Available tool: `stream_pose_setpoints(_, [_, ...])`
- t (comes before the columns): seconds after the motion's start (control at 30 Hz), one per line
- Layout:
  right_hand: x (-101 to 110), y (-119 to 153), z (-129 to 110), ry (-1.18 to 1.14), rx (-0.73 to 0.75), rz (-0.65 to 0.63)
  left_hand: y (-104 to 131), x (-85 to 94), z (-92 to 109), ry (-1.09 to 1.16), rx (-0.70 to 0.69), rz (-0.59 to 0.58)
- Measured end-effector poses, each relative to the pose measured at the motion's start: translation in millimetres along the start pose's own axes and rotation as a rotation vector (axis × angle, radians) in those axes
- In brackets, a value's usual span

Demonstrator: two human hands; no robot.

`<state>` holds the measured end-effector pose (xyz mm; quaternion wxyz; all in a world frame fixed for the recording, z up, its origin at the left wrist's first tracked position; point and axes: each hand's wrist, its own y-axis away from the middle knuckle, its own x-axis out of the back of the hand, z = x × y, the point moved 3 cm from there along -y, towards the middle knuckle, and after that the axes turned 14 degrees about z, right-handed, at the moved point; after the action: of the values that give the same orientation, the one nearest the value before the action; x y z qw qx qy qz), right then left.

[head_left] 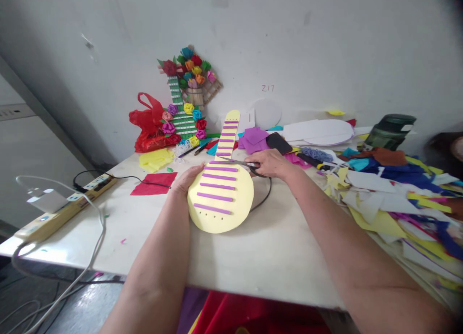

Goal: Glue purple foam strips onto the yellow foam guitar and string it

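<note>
A yellow guitar-shaped cutout (217,223) with purple strips across its neck and body lies in front of me. My left hand (187,179) grips its left edge, the fingertips hidden beneath it. In my right hand (269,163) is a pair of scissors (237,162), the fingers closed round the handles. Its blades lie across the cutout where the neck meets the body, near a purple strip. A dark cable (265,199) shows on the table just right of the cutout.
A power strip (47,223) with a white charger (47,201) lies at left, cables trailing. Behind stand a red bag (150,126) and a flower-decorated green guitar model (177,97). Paper scraps (376,189) heap at right, near a dark green bottle (390,131) and a phone (279,143).
</note>
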<state>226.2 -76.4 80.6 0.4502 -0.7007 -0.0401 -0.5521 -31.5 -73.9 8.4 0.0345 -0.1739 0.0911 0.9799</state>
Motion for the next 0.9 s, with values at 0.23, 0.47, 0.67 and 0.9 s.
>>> stream_pose_setpoints(0.23, [-7.4, 0.0, 3.6, -0.037, -0.051, 0.001, -1.0, 0.3, -0.4, -0.012, 0.012, 0.012])
stream_pose_setpoints(0.47, [-4.2, 0.7, 4.9, -0.074, -0.057, 0.097, -4.9, 8.1, 0.8, 0.02, -0.019, 0.032])
stream_pose_setpoints(0.67, [5.8, 3.3, 20.5, -0.053, -0.162, 0.212, -3.2, 7.8, 3.2, 0.051, -0.021, 0.047])
stream_pose_setpoints(0.9, [19.2, 12.1, 42.2, -0.034, -0.383, 0.087, -0.8, 10.8, 6.9, 0.121, -0.03, 0.089])
